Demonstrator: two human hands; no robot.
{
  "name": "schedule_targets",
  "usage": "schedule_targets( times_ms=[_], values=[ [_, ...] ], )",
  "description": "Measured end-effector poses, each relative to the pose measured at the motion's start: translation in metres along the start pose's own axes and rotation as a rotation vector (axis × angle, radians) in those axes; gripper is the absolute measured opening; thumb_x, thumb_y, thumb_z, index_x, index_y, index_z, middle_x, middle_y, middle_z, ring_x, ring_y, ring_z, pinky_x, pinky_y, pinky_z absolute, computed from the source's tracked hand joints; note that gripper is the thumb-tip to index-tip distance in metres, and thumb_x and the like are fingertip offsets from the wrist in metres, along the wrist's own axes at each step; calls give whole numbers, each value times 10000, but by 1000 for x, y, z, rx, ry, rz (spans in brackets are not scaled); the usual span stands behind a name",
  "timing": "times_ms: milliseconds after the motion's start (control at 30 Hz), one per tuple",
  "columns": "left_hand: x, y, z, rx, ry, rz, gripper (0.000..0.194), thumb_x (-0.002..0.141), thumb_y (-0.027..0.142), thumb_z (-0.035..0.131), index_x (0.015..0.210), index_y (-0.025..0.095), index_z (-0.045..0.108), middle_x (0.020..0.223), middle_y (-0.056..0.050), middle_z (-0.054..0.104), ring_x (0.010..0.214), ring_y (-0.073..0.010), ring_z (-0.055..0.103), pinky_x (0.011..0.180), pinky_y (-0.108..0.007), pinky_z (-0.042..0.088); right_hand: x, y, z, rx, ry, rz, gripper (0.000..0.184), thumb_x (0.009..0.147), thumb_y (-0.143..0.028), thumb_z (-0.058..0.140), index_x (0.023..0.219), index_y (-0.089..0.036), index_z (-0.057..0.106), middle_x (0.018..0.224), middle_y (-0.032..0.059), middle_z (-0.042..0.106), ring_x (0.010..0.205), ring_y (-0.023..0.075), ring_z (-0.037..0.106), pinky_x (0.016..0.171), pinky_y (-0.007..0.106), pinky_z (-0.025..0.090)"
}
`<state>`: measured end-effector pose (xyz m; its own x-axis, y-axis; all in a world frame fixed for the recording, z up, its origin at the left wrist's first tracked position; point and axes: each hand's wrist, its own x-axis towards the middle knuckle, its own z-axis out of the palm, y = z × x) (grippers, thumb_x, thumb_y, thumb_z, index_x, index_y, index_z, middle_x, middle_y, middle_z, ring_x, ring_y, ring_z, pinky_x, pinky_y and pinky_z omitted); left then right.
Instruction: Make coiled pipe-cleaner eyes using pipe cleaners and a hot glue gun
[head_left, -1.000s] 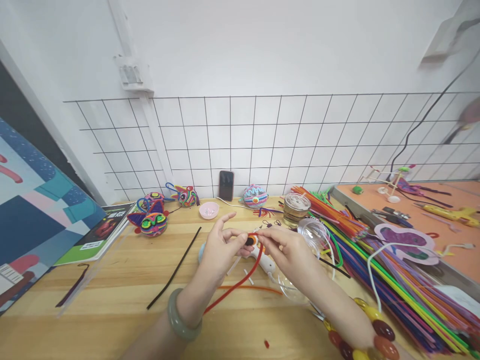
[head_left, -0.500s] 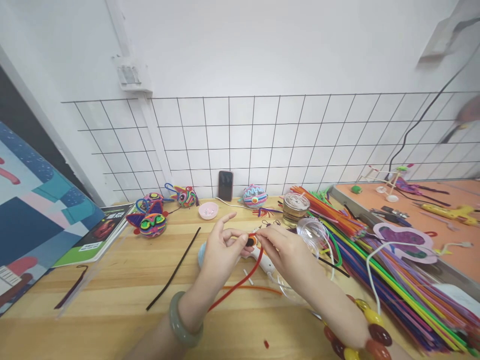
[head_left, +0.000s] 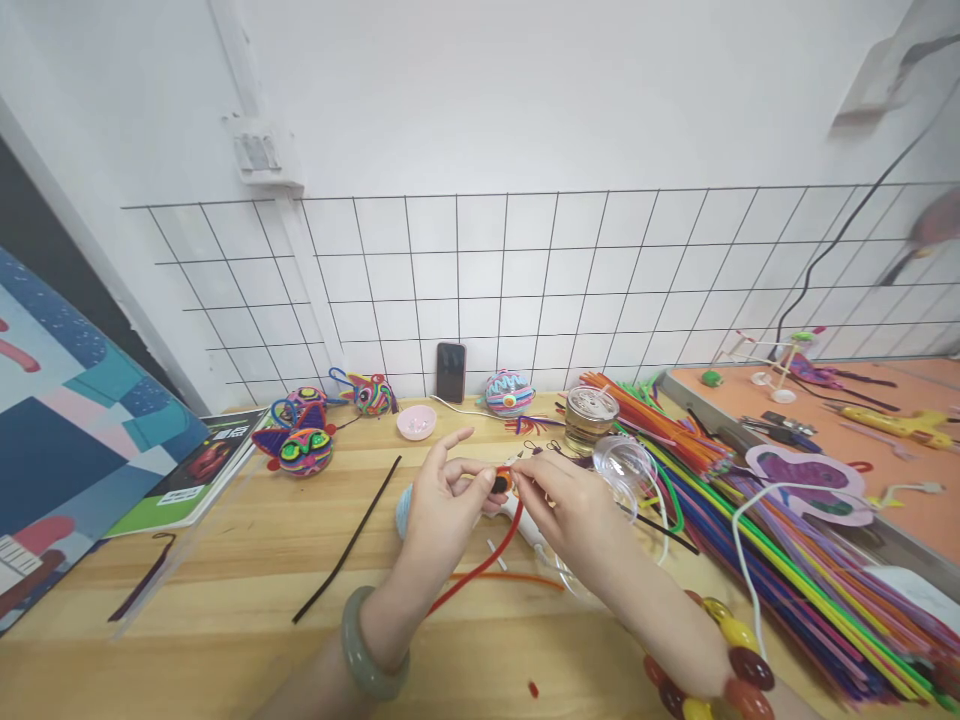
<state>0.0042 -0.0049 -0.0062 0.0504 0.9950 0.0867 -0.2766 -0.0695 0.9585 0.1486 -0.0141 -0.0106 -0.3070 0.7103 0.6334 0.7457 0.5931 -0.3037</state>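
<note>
Head view: left hand [head_left: 448, 502] pinches black-and-orange disc [head_left: 500, 484]

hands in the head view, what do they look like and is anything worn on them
Both hands are bare, with no gloves or sleeves showing. The left hand has a smooth, rounded grey-green bangle at its wrist. The right hand has a chunky bracelet of glossy oval beads in yellow, orange-red and dark brownish red.
</note>
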Motion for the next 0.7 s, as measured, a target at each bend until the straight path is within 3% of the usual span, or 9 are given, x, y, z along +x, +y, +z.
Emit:
schedule_targets(
  times_ms=[500, 700],
  values=[
    [-3, -4, 3, -8, 34, 56, 511, 651, 247, 668, 1088, 175, 413, 675, 13, 629, 524, -144, 622, 559, -290, 529, -1, -8, 2, 138, 104, 92, 157, 842, -185, 466, 830, -174, 623, 712, 50, 613, 652, 165, 557, 605, 275, 439],
    [-3, -6, 2, -16, 37, 82, 501, 653, 263, 667, 1077, 176, 414, 684, 10, 631, 539, -157, 630, 563, -313, 536, -1, -10, 0, 269, 60, 174, 173, 851, -181, 459, 814, -189, 627, 701, 33, 629, 655, 161, 569, 603, 266, 439]
  ],
)
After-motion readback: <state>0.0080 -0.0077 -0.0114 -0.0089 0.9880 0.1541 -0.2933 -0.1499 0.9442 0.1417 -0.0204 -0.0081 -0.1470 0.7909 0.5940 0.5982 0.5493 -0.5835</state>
